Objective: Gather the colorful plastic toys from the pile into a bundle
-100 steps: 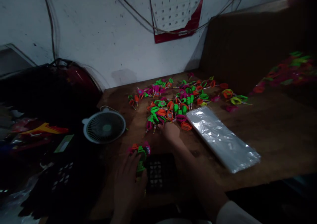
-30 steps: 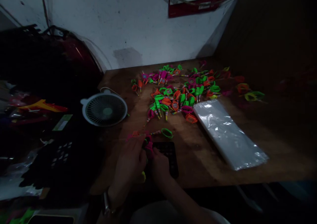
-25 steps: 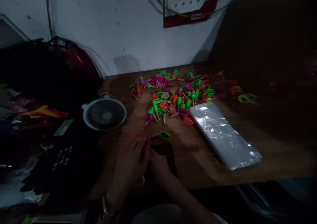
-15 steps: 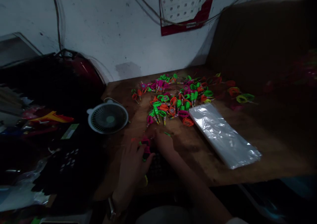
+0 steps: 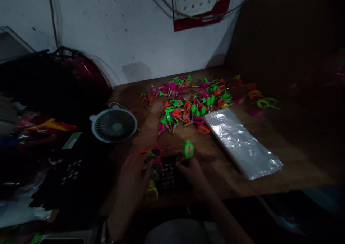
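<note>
My right hand (image 5: 192, 168) pinches a bright green toy watch (image 5: 188, 149), raised above a dark perforated tray (image 5: 167, 175). At the tray's left side, my left hand (image 5: 136, 168) curves its fingers and thumb round a row of toy watches, partly hiding them. A pink toy watch (image 5: 156, 161) shows beyond its thumb, and a yellow toy watch (image 5: 152, 191) lies below it. Farther back on the wooden table is a loose pile of green, orange and pink toy watches (image 5: 185, 109), several with thin patterned tubes attached.
A stack of clear plastic bags (image 5: 242, 143) lies right of the pile. A small round fan (image 5: 115, 125) stands at the left, beside dark clutter. The table (image 5: 296, 165) meets a white wall (image 5: 151, 32) with a calendar (image 5: 199, 3). The right side is deeply shadowed.
My right hand has drawn back toward me and to the right, and a green toy watch now shows in its fingers. My left hand has shifted slightly left, uncovering more of the row and tray.
</note>
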Demonstrator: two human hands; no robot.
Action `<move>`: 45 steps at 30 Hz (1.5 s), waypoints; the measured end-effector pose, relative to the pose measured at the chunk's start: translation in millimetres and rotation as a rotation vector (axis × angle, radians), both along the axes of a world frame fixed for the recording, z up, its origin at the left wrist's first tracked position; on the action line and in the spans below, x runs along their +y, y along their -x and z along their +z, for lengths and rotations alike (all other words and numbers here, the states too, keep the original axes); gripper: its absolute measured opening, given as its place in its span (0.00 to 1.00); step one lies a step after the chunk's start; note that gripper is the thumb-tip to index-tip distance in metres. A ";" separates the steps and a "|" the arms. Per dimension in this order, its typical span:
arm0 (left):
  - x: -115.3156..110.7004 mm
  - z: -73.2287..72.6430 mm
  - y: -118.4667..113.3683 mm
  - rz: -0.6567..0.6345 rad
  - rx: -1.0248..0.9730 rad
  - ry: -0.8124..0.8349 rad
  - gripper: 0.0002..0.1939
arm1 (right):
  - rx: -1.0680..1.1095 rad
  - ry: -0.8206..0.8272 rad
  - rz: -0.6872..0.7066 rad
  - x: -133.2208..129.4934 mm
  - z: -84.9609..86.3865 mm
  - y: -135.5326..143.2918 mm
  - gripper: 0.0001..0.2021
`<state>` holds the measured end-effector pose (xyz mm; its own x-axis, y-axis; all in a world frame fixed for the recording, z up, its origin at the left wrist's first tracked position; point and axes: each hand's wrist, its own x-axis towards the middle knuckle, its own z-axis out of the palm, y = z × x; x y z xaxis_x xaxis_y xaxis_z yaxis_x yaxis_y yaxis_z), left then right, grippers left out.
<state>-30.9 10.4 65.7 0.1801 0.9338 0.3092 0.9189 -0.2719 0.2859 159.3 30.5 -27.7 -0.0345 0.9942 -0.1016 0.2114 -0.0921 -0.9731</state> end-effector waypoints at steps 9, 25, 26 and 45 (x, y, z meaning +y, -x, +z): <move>-44.0 -34.8 -5.3 0.011 0.063 -0.189 0.16 | 0.090 -0.087 0.259 -50.1 -7.9 45.7 0.11; -49.7 -50.2 -10.2 0.102 0.031 -0.311 0.22 | -0.387 -0.306 0.388 -52.9 -21.6 42.6 0.08; -49.6 -50.6 -9.6 0.098 0.026 -0.315 0.22 | -0.421 -0.302 0.390 -52.4 -20.7 43.8 0.07; -51.7 -47.1 -9.7 0.061 0.044 -0.328 0.20 | -0.559 -0.090 0.440 -56.4 -10.1 67.7 0.15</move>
<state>-21.2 -41.2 18.6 0.1468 0.7952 0.5883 0.9459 -0.2868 0.1517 91.5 -25.8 -37.8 -0.4009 0.9054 -0.1395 0.6795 0.1918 -0.7082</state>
